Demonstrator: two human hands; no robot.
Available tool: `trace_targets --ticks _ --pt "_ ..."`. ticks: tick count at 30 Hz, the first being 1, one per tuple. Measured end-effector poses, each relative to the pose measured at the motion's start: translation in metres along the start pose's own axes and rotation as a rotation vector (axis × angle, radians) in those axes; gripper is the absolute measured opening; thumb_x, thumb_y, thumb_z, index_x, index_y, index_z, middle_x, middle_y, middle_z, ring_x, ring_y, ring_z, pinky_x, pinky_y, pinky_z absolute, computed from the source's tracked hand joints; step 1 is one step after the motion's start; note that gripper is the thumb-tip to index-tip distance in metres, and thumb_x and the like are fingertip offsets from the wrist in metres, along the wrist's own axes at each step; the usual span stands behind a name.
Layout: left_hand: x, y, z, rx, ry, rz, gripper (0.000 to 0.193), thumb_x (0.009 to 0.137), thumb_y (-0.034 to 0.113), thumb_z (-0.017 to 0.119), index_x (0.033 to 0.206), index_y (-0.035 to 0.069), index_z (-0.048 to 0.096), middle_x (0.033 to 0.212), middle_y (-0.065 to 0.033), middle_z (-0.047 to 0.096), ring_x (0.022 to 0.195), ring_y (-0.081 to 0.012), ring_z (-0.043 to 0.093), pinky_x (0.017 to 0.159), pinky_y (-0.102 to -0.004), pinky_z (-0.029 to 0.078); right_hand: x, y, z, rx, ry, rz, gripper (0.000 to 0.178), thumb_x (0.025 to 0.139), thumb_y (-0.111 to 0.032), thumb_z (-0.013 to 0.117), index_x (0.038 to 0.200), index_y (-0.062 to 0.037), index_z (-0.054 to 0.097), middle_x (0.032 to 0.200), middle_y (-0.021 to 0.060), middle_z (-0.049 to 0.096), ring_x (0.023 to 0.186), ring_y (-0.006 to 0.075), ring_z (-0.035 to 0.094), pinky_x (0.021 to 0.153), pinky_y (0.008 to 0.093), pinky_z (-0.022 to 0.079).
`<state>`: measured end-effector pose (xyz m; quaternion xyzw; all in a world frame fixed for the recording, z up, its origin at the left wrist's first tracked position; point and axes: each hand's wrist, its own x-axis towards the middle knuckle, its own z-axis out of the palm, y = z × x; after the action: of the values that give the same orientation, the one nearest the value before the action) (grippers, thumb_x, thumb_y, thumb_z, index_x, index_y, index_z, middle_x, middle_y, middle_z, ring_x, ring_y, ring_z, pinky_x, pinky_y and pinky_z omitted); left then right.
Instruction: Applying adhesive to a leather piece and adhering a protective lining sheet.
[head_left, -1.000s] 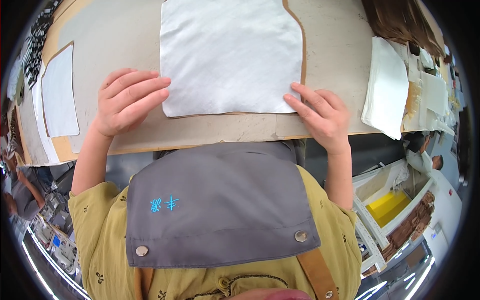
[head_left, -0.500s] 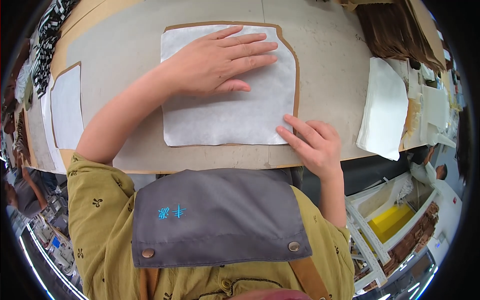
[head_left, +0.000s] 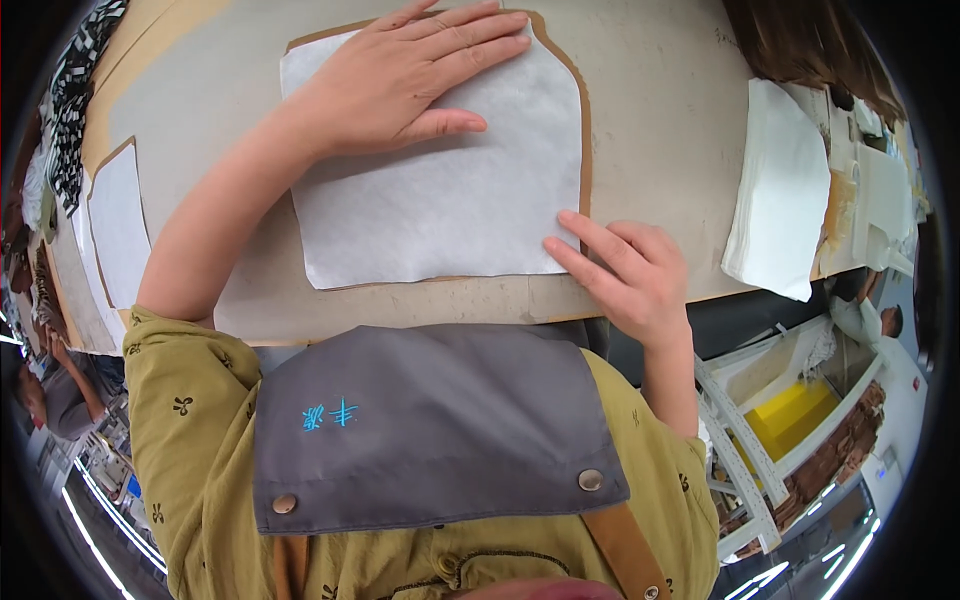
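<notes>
A white sheet (head_left: 440, 215) with one notched, slanting corner lies over a brown piece (head_left: 586, 140) of nearly the same outline, whose rim shows along the far, right and near edges. Flat on the sheet's far part rests my left hand (head_left: 400, 85), fingers stretched toward the far right corner and thumb apart. At the near right corner, my right hand (head_left: 640, 280) touches the sheet with two extended fingertips, its other fingers loosely bent. Neither hand grips anything. What the brown piece is made of, I cannot tell.
To the left lies a similar white piece with a brown edge (head_left: 118, 225). A stack of white sheets (head_left: 775, 190) sits at the right, near brown sheets (head_left: 815, 45). Black-and-white strips (head_left: 85, 90) are heaped far left. The grey table's (head_left: 660, 150) front edge runs before me.
My left hand has slid toward the sheet's far edge. My right hand stays at the near right corner. The whole view has shifted and tilted slightly.
</notes>
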<state>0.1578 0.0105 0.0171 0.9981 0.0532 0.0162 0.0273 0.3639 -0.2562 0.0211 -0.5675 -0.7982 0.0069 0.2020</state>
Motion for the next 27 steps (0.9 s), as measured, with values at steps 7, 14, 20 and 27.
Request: trace_targets --ticks 7,14,20,27 --pt "-0.022 0.049 -0.010 -0.218 -0.070 0.261 0.088 0.092 0.075 0.033 0.158 0.016 0.036 0.165 -0.0030 0.033 0.152 -0.0225 0.030 0.126 -0.0494 0.018 0.000 0.002 0.002 -0.006 0.025 -0.019 0.041 0.074 -0.016 0.065 0.112 -0.0233 0.077 0.123 -0.0062 0.071 0.083 0.0129 0.061 0.066 0.0264 0.047" --pt "-0.043 0.074 -0.005 -0.293 -0.156 0.339 0.086 0.092 0.073 0.034 0.159 0.019 0.035 0.165 0.0030 0.033 0.152 -0.0187 0.029 0.127 -0.0490 0.016 0.000 -0.001 0.001 -0.040 0.041 -0.025 0.041 0.072 -0.016 0.064 0.111 -0.0240 0.077 0.122 -0.0072 0.071 0.082 0.0123 0.062 0.066 0.0257 0.047" --pt "-0.043 0.075 -0.005 -0.283 -0.133 0.373 0.079 0.092 0.072 0.037 0.158 0.027 0.038 0.163 0.0083 0.035 0.152 -0.0175 0.029 0.127 -0.0496 0.015 -0.002 -0.002 -0.002 -0.055 0.036 -0.038 0.042 0.071 -0.017 0.065 0.111 -0.0234 0.077 0.122 -0.0071 0.071 0.082 0.0126 0.062 0.065 0.0260 0.047" --pt "-0.039 0.075 -0.010 -0.334 -0.165 0.369 0.076 0.093 0.069 0.040 0.156 0.027 0.041 0.163 0.0091 0.036 0.152 -0.0179 0.029 0.127 -0.0499 0.016 -0.009 -0.003 -0.008 -0.064 0.026 -0.039 0.038 0.073 -0.016 0.068 0.110 -0.0214 0.076 0.124 -0.0080 0.071 0.086 0.0118 0.062 0.068 0.0266 0.046"
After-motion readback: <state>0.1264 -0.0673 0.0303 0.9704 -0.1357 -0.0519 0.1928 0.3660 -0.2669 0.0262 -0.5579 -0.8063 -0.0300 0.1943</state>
